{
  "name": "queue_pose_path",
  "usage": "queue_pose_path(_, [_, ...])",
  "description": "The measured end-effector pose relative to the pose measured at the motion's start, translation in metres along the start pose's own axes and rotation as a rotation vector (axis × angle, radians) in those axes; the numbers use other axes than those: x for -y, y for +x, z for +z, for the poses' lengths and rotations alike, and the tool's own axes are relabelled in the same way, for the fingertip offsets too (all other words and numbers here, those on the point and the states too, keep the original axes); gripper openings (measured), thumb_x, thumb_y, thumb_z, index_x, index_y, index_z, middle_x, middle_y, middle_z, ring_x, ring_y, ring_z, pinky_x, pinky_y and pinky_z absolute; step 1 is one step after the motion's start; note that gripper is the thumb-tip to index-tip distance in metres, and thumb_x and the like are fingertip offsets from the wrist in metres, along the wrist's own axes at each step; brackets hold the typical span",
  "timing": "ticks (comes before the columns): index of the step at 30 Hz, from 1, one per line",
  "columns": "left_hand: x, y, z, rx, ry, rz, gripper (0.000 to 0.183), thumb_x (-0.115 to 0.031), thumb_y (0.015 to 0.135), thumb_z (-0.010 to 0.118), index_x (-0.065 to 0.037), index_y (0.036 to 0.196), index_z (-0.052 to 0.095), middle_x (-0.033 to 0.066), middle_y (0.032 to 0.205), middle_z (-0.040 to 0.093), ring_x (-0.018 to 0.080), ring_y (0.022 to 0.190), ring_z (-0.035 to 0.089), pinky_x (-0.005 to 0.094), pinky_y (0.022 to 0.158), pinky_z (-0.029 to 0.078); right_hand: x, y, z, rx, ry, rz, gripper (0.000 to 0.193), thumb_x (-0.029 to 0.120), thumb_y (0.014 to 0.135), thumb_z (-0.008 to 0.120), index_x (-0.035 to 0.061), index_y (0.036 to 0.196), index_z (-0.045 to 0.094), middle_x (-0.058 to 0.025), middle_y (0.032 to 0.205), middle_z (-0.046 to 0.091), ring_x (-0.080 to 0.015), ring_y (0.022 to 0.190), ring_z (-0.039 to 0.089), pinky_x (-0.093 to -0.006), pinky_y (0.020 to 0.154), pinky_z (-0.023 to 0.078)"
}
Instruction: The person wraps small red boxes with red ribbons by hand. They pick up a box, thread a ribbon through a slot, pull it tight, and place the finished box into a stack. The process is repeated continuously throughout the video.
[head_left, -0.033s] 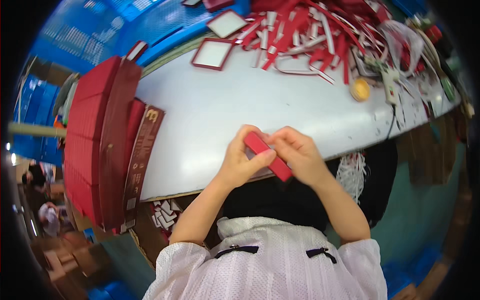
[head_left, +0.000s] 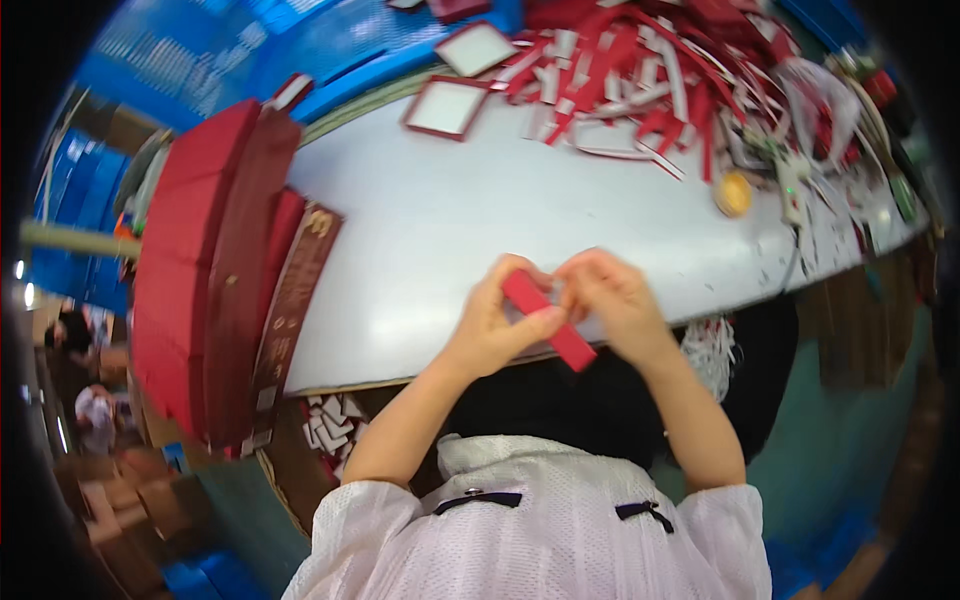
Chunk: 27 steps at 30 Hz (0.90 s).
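Observation:
Over the table's near edge, my left hand (head_left: 485, 325) grips a small red box (head_left: 574, 346), seen edge-on and tilted down to the right. Its thumb lies across the near side and the fingers curl round the far side. Close by on the right is my right hand (head_left: 622, 315), its fingertips pinched together near the box's far side. Whatever they hold is too small and blurred to name. The box's far face is hidden from view.
Red and white strips (head_left: 620, 90) pile up at the back of the white table (head_left: 440, 230). Two shallow red-rimmed trays (head_left: 447, 107) lie back left. Stacked red boxes (head_left: 190, 260) stand at left, a yellow round tub (head_left: 733, 194) at right. White offcuts (head_left: 330, 425) sit below the edge.
My right fingertips have drawn slightly away from the box and closed into a tighter pinch. The left hand keeps its grip. The whole view has shifted a little.

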<state>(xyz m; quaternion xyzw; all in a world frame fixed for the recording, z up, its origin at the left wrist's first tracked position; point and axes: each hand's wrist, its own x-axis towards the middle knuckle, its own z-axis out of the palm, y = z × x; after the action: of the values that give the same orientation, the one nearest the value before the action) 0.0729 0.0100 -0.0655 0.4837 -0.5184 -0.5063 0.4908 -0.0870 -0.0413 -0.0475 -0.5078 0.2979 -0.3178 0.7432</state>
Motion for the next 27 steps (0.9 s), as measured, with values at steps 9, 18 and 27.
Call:
queue_pose_path(9, [-0.037,-0.079,-0.049,0.190,0.002,-0.102,0.010,-0.011,0.075,0.057,-0.002,0.073,0.054,0.0025,0.074,0.053,0.0100,0.070,0.048,0.0233,0.063,0.038,0.001,0.095,-0.084,-0.354,-1.714,-0.691,0.032,0.003,0.073,0.049,0.0009,0.105,0.047,-0.0157,0.093,0.053,-0.0297,0.083,0.050,-0.0373,0.073,0.039])
queue_pose_path(18, [-0.169,-0.247,-0.150,-1.459,-0.180,0.709,0.027,-0.024,0.086,0.041,-0.002,0.098,0.048,0.0102,0.097,0.054,0.0207,0.089,0.054,0.0353,0.077,0.046,0.005,0.102,-0.042,-0.204,-1.407,-0.735,0.033,-0.001,0.075,0.042,0.0040,0.108,0.047,-0.0153,0.090,0.054,-0.0272,0.074,0.051,-0.0326,0.066,0.041])
queue_pose_path(27, [-0.168,-0.250,-0.187,-1.435,-0.150,0.301,0.023,-0.020,0.082,0.048,0.000,0.094,0.052,0.0089,0.090,0.057,0.0171,0.081,0.057,0.0316,0.066,0.050,0.004,0.092,-0.042,-0.140,-0.706,-0.306,0.026,-0.001,0.076,0.044,-0.0025,0.101,0.052,0.0006,0.077,0.050,-0.0041,0.067,0.043,-0.0164,0.061,0.037])
